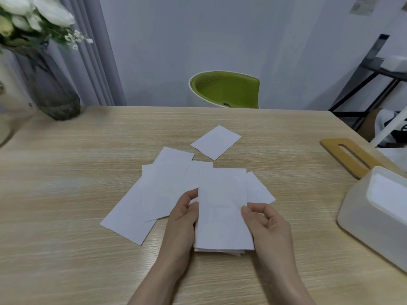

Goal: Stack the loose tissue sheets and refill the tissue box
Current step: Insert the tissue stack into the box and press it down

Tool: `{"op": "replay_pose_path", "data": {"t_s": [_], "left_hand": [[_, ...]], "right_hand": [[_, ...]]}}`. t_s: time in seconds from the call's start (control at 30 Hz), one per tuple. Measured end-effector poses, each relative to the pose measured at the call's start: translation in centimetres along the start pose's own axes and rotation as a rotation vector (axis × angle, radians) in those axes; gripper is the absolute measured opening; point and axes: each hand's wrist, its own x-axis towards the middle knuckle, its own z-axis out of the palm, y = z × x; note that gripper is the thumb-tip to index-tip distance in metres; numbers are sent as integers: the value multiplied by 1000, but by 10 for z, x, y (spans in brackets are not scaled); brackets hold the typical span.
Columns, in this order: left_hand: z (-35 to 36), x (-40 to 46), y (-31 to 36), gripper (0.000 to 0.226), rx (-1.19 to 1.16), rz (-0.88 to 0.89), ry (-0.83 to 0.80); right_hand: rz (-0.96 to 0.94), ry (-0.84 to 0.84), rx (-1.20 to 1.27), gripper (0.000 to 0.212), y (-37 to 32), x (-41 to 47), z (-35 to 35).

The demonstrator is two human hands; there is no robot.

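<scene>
A small stack of white tissue sheets lies lengthwise in front of me. My left hand grips its left edge and my right hand pinches its right edge with thumb and fingers. Several loose sheets overlap on the wooden table to the left and behind the stack. One lone sheet lies farther back. The white tissue box stands open at the right edge, with tissue visible inside. Its wooden lid with a slot lies flat behind the box.
A glass vase with white flowers stands at the table's far left corner. A green chair faces the far side. A black shelf rack and clutter stand right of the table.
</scene>
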Motion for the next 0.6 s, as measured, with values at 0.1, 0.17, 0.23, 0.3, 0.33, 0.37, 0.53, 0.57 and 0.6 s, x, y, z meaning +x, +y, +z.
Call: {"op": "replay_pose_path", "data": {"t_s": [0.1,0.17,0.23,0.3,0.33,0.37,0.53,0.57,0.6], "left_hand": [[1,0,0,21,-14,33,6],[2,-1,0,25,-17,50,-3],[1,0,-1,27,-5,47,-15],[-1,1,-4,22,5,34,-28],[-2,2,-5,23,12,32,-34],[-2,2,-6,24,19,33,-36],[-3,3,-6,26,16,45,-11],[-3,3,-6,26,13,48,-12],[-3,3,-6,26,12,50,-17]], "right_hand": [[-10,6,4,5,2,0,0],[-12,8,6,5,4,1,-1],[-15,12,-2,4,6,2,-1],[-18,21,-2,3,8,2,-1],[-27,27,5,3,8,2,-1],[-45,34,6,5,9,3,-2],[-177,-20,-130,34,15,2,-2],[-204,-44,-174,42,17,1,-2],[-222,-79,-204,50,18,-1,0]]}}
